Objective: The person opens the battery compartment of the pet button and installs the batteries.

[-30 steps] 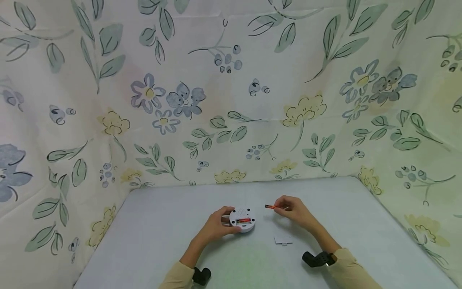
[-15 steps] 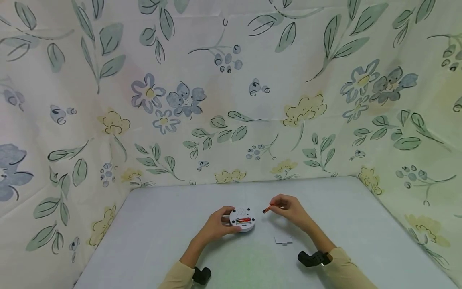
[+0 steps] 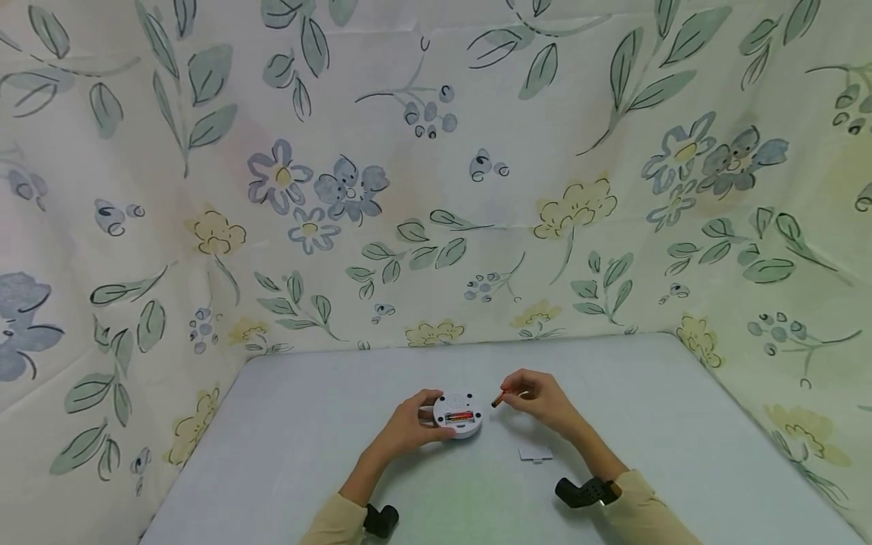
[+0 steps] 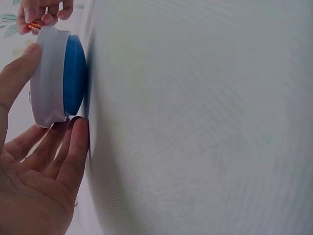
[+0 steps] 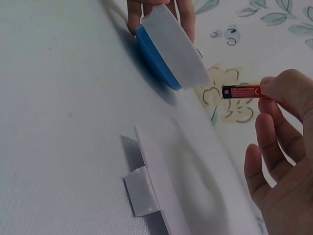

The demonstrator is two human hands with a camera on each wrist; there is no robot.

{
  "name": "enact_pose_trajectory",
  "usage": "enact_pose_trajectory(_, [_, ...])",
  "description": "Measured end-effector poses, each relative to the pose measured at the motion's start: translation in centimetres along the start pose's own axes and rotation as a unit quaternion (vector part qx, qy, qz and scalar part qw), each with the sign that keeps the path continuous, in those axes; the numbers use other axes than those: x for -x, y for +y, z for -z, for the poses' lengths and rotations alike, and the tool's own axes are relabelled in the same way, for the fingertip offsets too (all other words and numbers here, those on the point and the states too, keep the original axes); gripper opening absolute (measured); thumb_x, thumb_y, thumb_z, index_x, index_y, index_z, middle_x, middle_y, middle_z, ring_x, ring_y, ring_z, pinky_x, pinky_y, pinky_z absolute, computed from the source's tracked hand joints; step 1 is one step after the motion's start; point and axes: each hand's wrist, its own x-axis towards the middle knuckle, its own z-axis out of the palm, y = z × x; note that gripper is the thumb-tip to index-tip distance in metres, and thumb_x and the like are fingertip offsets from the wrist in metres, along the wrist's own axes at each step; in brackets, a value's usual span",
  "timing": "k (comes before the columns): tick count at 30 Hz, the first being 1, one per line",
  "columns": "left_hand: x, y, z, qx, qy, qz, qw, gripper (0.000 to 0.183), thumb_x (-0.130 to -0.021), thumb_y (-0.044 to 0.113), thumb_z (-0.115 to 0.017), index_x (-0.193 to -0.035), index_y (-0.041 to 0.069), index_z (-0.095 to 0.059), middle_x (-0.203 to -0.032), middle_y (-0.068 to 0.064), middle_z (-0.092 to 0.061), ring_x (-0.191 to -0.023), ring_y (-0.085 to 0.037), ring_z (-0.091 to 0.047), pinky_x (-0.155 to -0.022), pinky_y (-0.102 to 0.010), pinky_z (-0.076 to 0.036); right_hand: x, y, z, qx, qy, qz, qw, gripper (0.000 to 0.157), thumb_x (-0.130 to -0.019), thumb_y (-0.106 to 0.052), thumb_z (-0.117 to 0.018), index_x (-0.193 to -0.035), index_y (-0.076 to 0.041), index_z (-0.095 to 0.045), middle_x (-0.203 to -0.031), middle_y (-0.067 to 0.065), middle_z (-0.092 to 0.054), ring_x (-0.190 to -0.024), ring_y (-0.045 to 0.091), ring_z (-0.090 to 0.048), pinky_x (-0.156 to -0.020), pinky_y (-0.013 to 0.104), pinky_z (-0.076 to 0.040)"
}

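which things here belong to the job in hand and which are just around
Part of the job:
Round white-and-blue device, held by the left hand
Red battery set in the device
Loose battery, pinched by the right hand
Small white plate with a tab, probably the battery cover

Just around:
Black wrist cameras
Floral cloth
Table

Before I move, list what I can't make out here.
Head view: the white device hides its blue part.
Left wrist view: the device hides the seated battery.
Right wrist view: the right hand covers one end of the held battery.
Right wrist view: the bottom edge cuts off the flat white piece.
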Motion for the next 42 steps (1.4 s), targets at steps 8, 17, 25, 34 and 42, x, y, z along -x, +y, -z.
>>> enact_pose_trajectory(8, [0.0, 0.0, 0.0, -0.004, 0.002, 0.005, 1.0, 0.072, -0.083, 0.019, -0.088, -0.142, -0.001, -0.052, -0.134, -0.014, -0.058, -0.108, -0.029, -0.064, -0.085, -0.035, -0.057, -0.1, 0.3, -0.5, -0.012, 0.006, 0.016, 1.0, 0.014, -0.093, 0.002, -0.072, -0.106, 0.005, -0.068, -0.101, 0.014, -0.069, -0.089, 0.022, -0.066, -0.075, 0.029, -0.056])
enact_pose_trajectory(17, [0.0, 0.0, -0.1, -0.003, 0.001, 0.01, 0.9999, 0.071, -0.083, 0.02, -0.088, -0.142, 0.001, -0.053, -0.135, -0.013, -0.058, -0.107, -0.028, -0.064, -0.085, -0.036, -0.057, -0.2, 0.1, -0.9, -0.049, 0.006, 0.014, 0.999, 0.018, -0.096, -0.005, -0.071, -0.11, 0.007, -0.068, -0.105, 0.016, -0.068, -0.094, 0.041, -0.066, -0.076, 0.027, -0.055])
enact_pose_trajectory(25, [-0.2, -0.2, 0.0, -0.012, -0.002, 0.014, 0.9998, 0.073, -0.083, 0.023, -0.088, -0.143, 0.001, -0.052, -0.135, -0.013, -0.058, -0.108, -0.026, -0.064, -0.085, -0.033, -0.056, -0.6, -0.2, -1.3, -0.074, 0.012, 0.003, 0.997, 0.019, -0.097, -0.008, -0.07, -0.113, 0.002, -0.068, -0.109, 0.026, -0.067, -0.097, 0.046, -0.066, -0.083, 0.029, -0.056])
enact_pose_trajectory(34, [-0.4, -0.1, -0.1, -0.021, -0.009, 0.009, 0.9997, 0.072, -0.084, 0.023, -0.088, -0.143, 0.003, -0.052, -0.135, -0.013, -0.057, -0.109, -0.028, -0.064, -0.085, -0.033, -0.057, -0.8, -0.4, -1.6, -0.097, 0.017, -0.015, 0.995, 0.021, -0.097, -0.005, -0.07, -0.113, 0.008, -0.066, -0.109, 0.025, -0.066, -0.096, 0.031, -0.07, -0.085, 0.032, -0.057])
enact_pose_trajectory(42, [-0.5, 0.0, -0.2, -0.022, -0.011, 0.011, 0.9996, 0.074, -0.084, 0.024, -0.087, -0.145, 0.004, -0.051, -0.139, -0.011, -0.055, -0.112, -0.028, -0.063, -0.086, -0.034, -0.056, -1.1, -0.1, -1.8, -0.092, 0.005, 0.0, 0.996, 0.019, -0.098, -0.008, -0.069, -0.114, 0.003, -0.068, -0.11, 0.029, -0.065, -0.094, 0.032, -0.069, -0.085, 0.034, -0.057])
